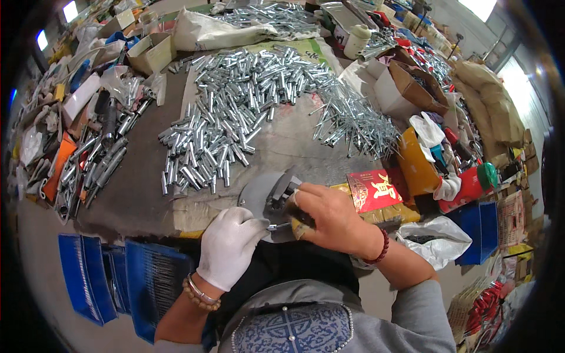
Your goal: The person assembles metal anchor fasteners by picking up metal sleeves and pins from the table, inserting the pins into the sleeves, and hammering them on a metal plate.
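My left hand (231, 244), in a white glove, has its fingers closed around a small shiny metal piece (272, 227) at the bench's near edge. A thin bright rod runs from that piece toward my right hand (335, 220). Bare, my right hand curls round a dark tool with a yellowish part (302, 228); its kind is mostly hidden by the fingers. Just beyond both hands sits a grey rounded plate (253, 194) with a dark block (282, 191) on it. A large pile of short metal sleeves (235, 106) lies farther back.
Thin metal rods (359, 123) are heaped right of the sleeves. A red printed packet (376, 189) lies near my right hand. Blue bins (85, 276) stand below left. Cluttered tools (100, 153) line the left side; an open carton (406, 88) stands at right.
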Demonstrator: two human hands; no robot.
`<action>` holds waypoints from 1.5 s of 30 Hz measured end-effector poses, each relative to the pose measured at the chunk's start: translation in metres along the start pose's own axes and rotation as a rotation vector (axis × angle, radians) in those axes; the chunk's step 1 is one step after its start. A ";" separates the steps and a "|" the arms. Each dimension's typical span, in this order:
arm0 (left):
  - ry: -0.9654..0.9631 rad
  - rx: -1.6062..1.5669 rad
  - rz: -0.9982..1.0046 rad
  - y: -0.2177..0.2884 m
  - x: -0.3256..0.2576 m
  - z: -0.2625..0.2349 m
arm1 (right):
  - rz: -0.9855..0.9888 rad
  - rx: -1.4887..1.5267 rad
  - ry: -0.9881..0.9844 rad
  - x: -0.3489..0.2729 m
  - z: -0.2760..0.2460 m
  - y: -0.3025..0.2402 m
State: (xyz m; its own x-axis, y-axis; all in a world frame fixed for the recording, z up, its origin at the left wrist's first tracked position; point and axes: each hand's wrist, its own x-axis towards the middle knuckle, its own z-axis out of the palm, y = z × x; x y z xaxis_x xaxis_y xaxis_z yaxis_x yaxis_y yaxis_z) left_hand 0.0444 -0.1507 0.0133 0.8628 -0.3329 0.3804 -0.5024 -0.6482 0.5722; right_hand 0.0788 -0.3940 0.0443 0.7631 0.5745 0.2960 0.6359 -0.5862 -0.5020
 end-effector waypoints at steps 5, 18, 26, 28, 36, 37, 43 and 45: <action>-0.009 0.009 -0.006 0.000 0.000 0.001 | -0.046 -0.026 -0.021 -0.002 0.007 -0.008; -0.020 0.019 0.022 -0.002 0.000 0.000 | -0.142 -0.172 -0.039 -0.001 0.011 -0.015; -0.017 0.029 0.034 -0.005 -0.002 0.000 | -0.221 -0.265 -0.027 -0.002 0.013 -0.016; -0.016 0.031 0.034 -0.004 -0.002 0.000 | -0.232 -0.258 -0.009 -0.001 0.015 -0.014; -0.021 0.042 0.025 -0.002 -0.002 -0.001 | -0.252 -0.187 0.049 0.004 0.018 -0.012; -0.022 0.042 0.025 -0.001 -0.001 -0.002 | -0.252 -0.187 0.049 0.003 0.019 -0.012; -0.028 0.038 0.029 -0.002 -0.002 -0.001 | -0.256 -0.208 0.037 0.001 0.017 -0.010; -0.024 0.036 0.012 -0.001 -0.002 -0.001 | -0.282 -0.199 0.055 0.000 0.016 -0.008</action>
State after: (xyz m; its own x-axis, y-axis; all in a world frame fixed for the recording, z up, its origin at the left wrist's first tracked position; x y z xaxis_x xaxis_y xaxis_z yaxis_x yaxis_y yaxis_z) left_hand 0.0430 -0.1484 0.0122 0.8583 -0.3567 0.3689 -0.5104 -0.6685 0.5410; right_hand 0.0717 -0.3800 0.0353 0.5558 0.7015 0.4461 0.8285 -0.5118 -0.2275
